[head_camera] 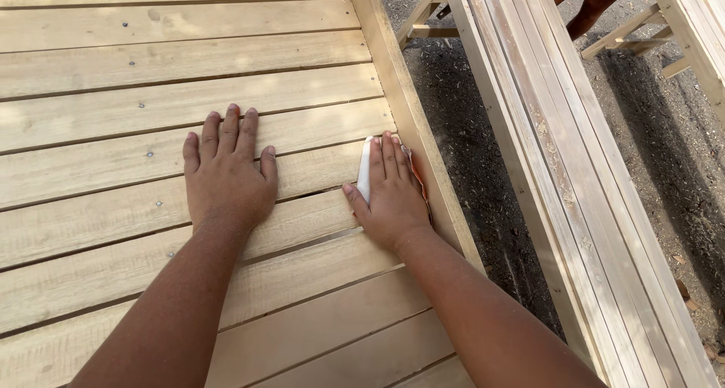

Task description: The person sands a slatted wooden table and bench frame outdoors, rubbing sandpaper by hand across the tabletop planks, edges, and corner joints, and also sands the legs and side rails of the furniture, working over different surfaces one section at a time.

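My left hand [229, 173] lies flat, palm down, on the slatted wooden surface [113, 78], its fingers [229, 127] straight and held close together, with the thumb set slightly off to the side; it holds nothing and simply presses on the pale planks. My right hand [391, 195] lies a little to the right of it, near the raised wooden edge rail [408, 116] that runs along the right side of the surface. Under this hand is a folded piece of sandpaper [365, 169], white along the left side and orange where it peeks out on the right, by the rail. My right fingers [389, 154] are stretched out together and pressed flat on top of the sandpaper, pinning it to the plank rather than curling round it. Small screw heads [149, 155] dot the planks to the left of my left hand. Beyond the rail is dark gravelly ground [468, 154], and past that a stack of long pale wooden boards [574, 177] running diagonally. At the top right another person's legs [589, 3] stand near a further wooden frame [695, 26].
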A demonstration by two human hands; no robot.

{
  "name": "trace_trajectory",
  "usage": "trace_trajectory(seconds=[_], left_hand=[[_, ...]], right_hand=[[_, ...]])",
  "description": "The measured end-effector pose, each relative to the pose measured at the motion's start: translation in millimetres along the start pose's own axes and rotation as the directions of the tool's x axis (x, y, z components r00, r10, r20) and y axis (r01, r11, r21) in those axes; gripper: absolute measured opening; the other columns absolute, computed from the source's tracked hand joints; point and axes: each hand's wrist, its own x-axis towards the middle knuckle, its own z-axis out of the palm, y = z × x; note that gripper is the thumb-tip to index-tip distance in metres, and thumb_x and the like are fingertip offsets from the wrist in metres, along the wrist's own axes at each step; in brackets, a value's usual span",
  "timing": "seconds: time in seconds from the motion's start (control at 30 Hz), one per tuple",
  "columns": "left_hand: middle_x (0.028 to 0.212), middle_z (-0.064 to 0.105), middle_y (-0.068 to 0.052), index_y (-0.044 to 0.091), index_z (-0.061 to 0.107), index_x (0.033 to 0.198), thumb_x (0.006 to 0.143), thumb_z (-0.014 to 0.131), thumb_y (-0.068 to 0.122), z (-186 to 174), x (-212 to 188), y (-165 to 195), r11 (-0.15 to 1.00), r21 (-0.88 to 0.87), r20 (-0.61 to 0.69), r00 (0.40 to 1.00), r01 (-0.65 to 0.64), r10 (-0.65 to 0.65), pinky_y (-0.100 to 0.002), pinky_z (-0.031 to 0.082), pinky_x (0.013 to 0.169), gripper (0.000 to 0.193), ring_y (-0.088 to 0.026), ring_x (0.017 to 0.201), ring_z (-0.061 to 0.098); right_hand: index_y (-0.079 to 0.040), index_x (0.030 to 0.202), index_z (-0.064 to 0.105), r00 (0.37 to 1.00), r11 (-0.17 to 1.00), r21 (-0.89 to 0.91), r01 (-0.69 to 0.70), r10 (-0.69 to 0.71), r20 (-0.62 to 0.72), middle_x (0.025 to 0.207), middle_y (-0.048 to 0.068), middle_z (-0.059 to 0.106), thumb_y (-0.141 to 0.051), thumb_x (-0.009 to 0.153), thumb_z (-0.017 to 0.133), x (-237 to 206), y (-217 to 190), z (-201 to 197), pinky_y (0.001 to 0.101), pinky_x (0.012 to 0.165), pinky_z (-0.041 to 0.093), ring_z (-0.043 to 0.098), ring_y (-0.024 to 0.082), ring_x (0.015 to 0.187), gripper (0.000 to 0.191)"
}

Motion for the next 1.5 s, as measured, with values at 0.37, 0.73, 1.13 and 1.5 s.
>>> trace_trajectory(seconds=[0.37,0.73,1.13,1.5], left_hand=[[0.169,0.018,0.0,0.026,0.018,0.163,0.103,0.024,0.046,-3,0,1,1.0,0.0,0.043,0.999,0.015,-0.015,-0.046,0.007,0.125,0.063,-0.02,0.155,0.011],[0.169,0.018,-0.002,0.024,0.018,0.163,0.103,0.025,0.046,1,2,0,1.0,-0.004,0.018,1.0,-0.004,0.004,-0.046,0.006,0.124,0.064,-0.022,0.154,0.012],[0.169,0.021,-0.003,0.022,0.022,0.163,0.104,0.026,0.045,5,0,-4,0.999,-0.032,-0.001,1.0,-0.029,0.029,-0.047,0.006,0.125,0.063,-0.023,0.155,0.012],[0.168,0.017,0.001,0.024,0.02,0.162,0.103,0.022,0.042,3,-80,11,1.0,0.005,0.016,1.0,-0.018,0.018,-0.046,0.005,0.123,0.062,-0.019,0.154,0.01]], right_hand=[[0.005,0.156,-0.004,0.988,0.991,0.137,0.012,-0.033,0.149,0.169,0.029,-0.006,-0.053,0.098,0.046,-185,21,9,0.054,0.123,0.002,-0.011,0.043,0.157,0.096],[0.002,0.16,0.005,0.999,0.998,0.055,0.036,-0.038,0.03,0.168,0.024,0.004,-0.053,0.102,0.039,-115,21,15,0.0455,0.124,0.006,0.0,0.035,0.156,0.087],[0.006,0.156,-0.005,0.977,0.995,0.065,-0.082,0.068,0.203,0.168,0.029,-0.007,-0.056,0.103,0.036,-208,13,19,0.0502,0.123,0.001,-0.012,0.041,0.156,0.092],[-0.001,0.161,0.0,0.997,0.996,0.082,-0.047,0.043,0.058,0.17,0.019,-0.002,-0.047,0.105,0.034,-96,1,0,0.0412,0.126,0.007,-0.003,0.03,0.158,0.08]])
